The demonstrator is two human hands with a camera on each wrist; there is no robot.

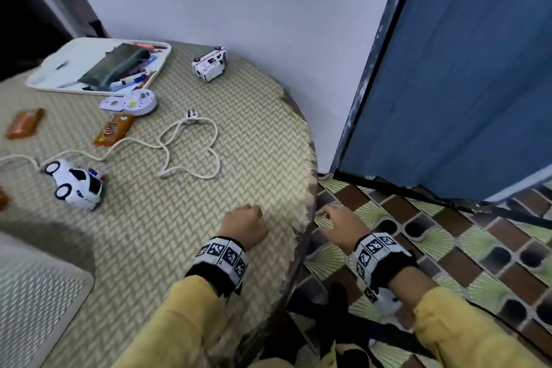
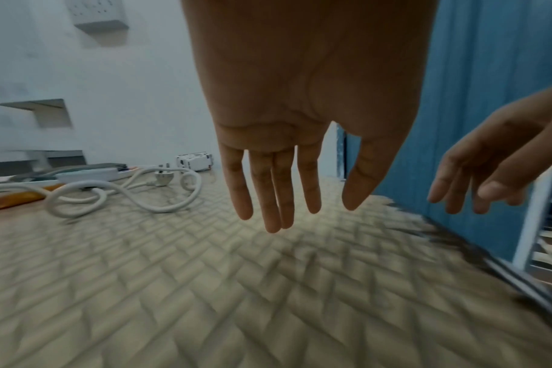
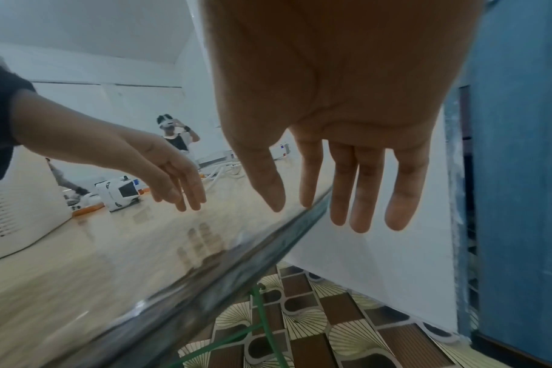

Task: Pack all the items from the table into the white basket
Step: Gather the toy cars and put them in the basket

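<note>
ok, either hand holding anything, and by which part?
Nothing held. Left hand and right hand both hang open, fingers straight, at the table edge.
</note>
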